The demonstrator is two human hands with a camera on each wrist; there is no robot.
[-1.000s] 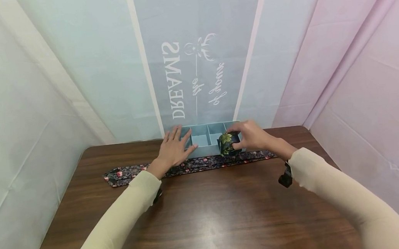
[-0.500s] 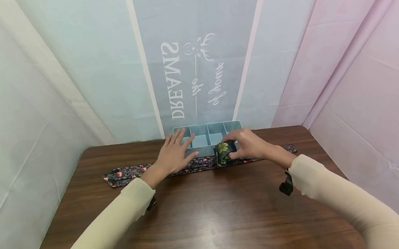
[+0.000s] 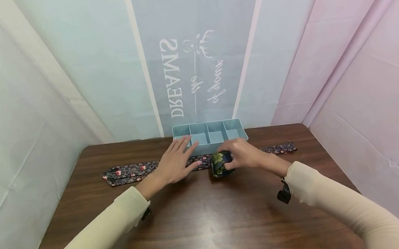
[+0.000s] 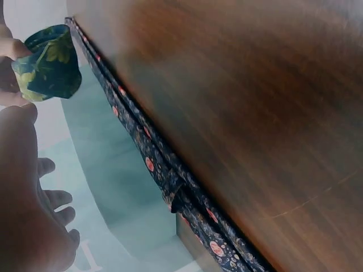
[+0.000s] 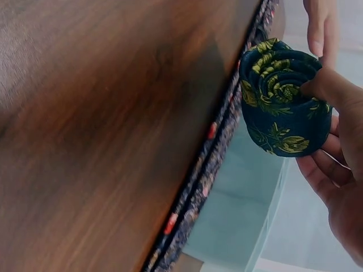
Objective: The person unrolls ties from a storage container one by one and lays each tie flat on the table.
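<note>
Through my head camera, a pale cloth backdrop (image 3: pixel 112 69), printed with white lettering and a deer's head, rises behind a brown wooden tabletop (image 3: pixel 206 220). Two cream sleeves (image 3: pixel 102 224) reach in over the tabletop's near side. A dark floral tie (image 3: pixel 133 170) lies stretched out along the far part of the tabletop, its broad tip toward the left edge, its narrow end toward the far right corner. Behind the tie, at the middle of the far edge, sits a light blue box (image 3: pixel 208 149) with four compartments in a row.

My left hand (image 3: pixel 172 163) is spread, fingers nearly straight and holding nothing, over the tie and the box's left front; I cannot tell whether it touches either. My right hand (image 3: pixel 241 152) is part-closed, thumb and fingers gripping a roll (image 3: pixel 219 164) of dark cloth with yellow-green flowers. The roll is in front of the box's right half; my right wrist camera shows its coiled end.
</note>
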